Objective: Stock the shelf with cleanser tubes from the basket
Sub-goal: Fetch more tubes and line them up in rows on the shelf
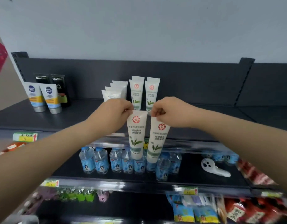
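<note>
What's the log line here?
phase=placing | left hand pinches left tube | right hand pinches right tube | both tubes hang before top shelf

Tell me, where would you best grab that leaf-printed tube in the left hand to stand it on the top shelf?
By its flat crimped end, pinched from above, as the left hand does now. The cleanser tube hangs cap down, so it can probably be lowered onto its cap like the stocked tubes behind.

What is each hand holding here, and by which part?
The left hand pinches the left tube by its flat top edge; the right hand pinches the right tube likewise.
</note>
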{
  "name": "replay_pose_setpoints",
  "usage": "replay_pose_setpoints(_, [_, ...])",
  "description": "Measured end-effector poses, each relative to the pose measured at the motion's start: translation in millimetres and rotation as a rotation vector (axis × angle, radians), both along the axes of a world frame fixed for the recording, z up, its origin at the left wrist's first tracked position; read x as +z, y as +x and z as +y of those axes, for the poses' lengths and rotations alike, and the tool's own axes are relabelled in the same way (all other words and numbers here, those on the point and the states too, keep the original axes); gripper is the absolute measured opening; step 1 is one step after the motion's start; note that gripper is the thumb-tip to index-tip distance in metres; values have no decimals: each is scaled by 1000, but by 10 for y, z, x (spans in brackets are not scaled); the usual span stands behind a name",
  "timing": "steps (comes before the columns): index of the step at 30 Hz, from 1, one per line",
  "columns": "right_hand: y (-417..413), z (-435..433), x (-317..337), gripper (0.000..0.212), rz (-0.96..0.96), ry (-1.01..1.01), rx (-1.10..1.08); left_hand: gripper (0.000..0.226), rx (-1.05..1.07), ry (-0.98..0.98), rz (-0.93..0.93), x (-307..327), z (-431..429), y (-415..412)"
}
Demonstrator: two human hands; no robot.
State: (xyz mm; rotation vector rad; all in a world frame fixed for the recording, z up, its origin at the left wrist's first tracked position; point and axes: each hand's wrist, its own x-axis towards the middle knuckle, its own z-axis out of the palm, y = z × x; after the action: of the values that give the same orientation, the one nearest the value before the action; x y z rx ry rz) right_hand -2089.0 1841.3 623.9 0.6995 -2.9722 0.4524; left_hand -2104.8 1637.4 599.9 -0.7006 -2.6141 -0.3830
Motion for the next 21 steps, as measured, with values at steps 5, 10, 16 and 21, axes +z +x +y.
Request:
replay_pose_setpoints(5, [-170, 106, 280, 22, 28, -64, -44, 18, 5, 13, 37, 280, 75, -220])
replay_pose_setpoints(10, [-416, 66, 470, 22, 91, -62, -79, 19, 18, 29, 39, 467, 45, -513])
replay_pose_setpoints(16, [-796, -32, 551, 24, 113, -43, -130, 21, 6, 50, -2, 545, -8, -891])
replay_pose_setpoints(21, [-1067, -68, 548, 23, 100, -32, -174, 21, -15, 45, -18, 514, -7, -1176])
